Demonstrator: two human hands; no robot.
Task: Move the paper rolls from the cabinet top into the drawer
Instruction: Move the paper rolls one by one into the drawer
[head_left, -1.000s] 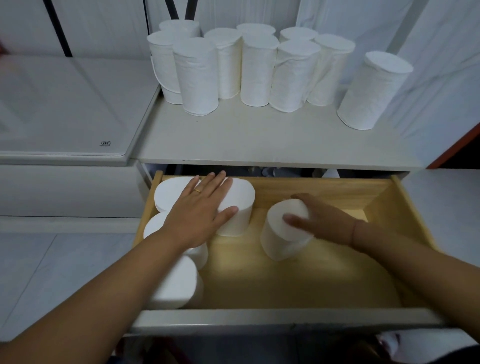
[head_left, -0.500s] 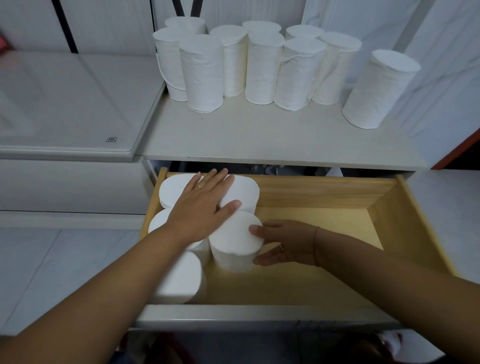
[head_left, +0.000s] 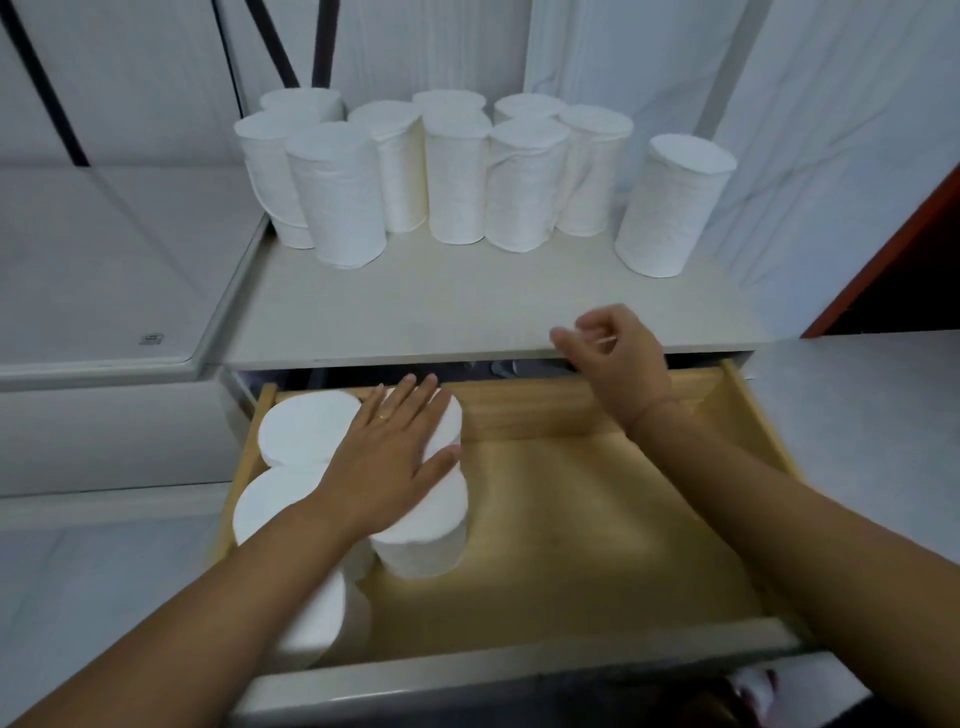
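Several white paper rolls (head_left: 457, 176) stand upright at the back of the grey cabinet top (head_left: 467, 306), with one roll (head_left: 672, 202) apart at the right. Below it the wooden drawer (head_left: 597, 519) is pulled out. Several rolls (head_left: 306, 431) stand upright in its left part, the nearest-placed one (head_left: 426, 535) beside them. My left hand (head_left: 389, 457) rests flat, fingers straight, on top of those rolls. My right hand (head_left: 618, 358) is raised over the cabinet's front edge, fingers loosely curled, holding nothing.
A low white glass-topped unit (head_left: 104, 291) adjoins the cabinet on the left. White wall panels stand behind and to the right. A dark red-edged opening (head_left: 904, 270) is at far right. The drawer's right half shows bare wood.
My right hand let go of the roll it pushed against the group and rose out of the drawer toward the cabinet top. My left hand stayed on the rolls.
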